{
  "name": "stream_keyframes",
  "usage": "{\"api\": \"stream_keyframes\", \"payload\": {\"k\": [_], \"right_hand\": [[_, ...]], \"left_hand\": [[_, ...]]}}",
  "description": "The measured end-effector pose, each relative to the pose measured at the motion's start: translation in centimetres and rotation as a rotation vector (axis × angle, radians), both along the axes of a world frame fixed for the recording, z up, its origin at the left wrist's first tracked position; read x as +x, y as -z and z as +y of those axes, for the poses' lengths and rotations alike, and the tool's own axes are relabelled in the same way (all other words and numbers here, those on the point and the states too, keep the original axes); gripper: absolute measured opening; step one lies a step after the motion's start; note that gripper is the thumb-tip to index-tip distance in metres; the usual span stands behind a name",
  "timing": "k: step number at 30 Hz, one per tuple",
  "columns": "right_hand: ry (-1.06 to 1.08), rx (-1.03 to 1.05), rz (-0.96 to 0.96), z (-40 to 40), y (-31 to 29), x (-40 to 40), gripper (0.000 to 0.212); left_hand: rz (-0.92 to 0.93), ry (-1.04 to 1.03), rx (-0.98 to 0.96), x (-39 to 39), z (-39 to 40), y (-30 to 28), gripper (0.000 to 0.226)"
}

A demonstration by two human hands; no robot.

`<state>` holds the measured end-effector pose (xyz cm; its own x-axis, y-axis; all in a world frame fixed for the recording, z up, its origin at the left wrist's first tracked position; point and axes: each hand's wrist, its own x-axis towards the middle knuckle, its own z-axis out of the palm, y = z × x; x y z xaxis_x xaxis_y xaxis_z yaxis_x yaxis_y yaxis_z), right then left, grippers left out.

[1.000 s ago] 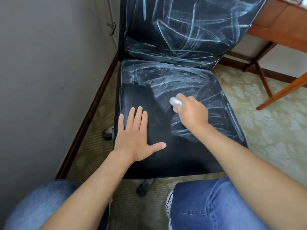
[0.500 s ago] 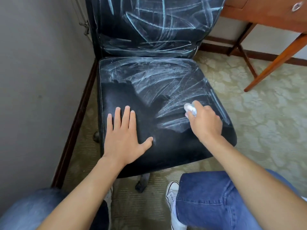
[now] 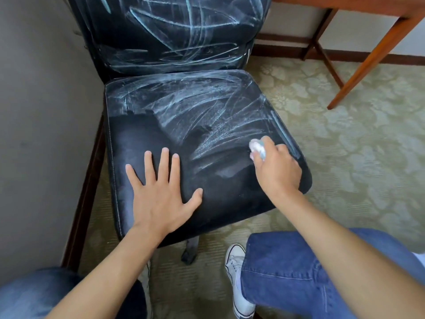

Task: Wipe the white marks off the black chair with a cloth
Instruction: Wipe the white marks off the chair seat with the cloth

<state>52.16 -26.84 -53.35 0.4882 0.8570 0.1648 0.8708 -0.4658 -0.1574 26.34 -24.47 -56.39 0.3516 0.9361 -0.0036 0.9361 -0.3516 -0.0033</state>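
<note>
Plain grey wall [image 3: 41,111] runs down the left side, with a dark brown wooden baseboard [image 3: 88,192] along the bottom of it. Floor is pale green carpet with a cream floral pattern [image 3: 358,157], pretty faded looking. Top right there's a reddish-brown wooden desk with slanted legs [image 3: 368,61] against a white back wall [image 3: 292,21], same dark baseboard there. Soft, even light.

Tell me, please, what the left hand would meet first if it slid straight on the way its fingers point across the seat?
The left hand lies flat on the wiped part of the black padded chair seat. Straight ahead it would probably reach the white chalky marks towards the seat's rear, then the marked black backrest.
</note>
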Motion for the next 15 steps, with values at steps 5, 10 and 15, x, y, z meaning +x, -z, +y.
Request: {"api": "stream_keyframes", "payload": {"k": [5, 10, 15], "right_hand": [[-0.307, 0.116, 0.032, -2.2, 0.6, -6.3, 0.029], [-0.399, 0.062, -0.022, -1.9, 0.4, -5.9, 0.037], [0.097, 0.082, 0.022, -1.2, 1.4, -0.2, 0.044]], "left_hand": [[-0.001, -0.039, -0.023, 0.8, -0.4, 0.2, 0.102], [-0.025, -0.03, -0.025, 1.2, -1.1, 0.3, 0.101], [-0.035, -0.019, -0.026, 1.8, -1.6, -0.1, 0.1]]}}
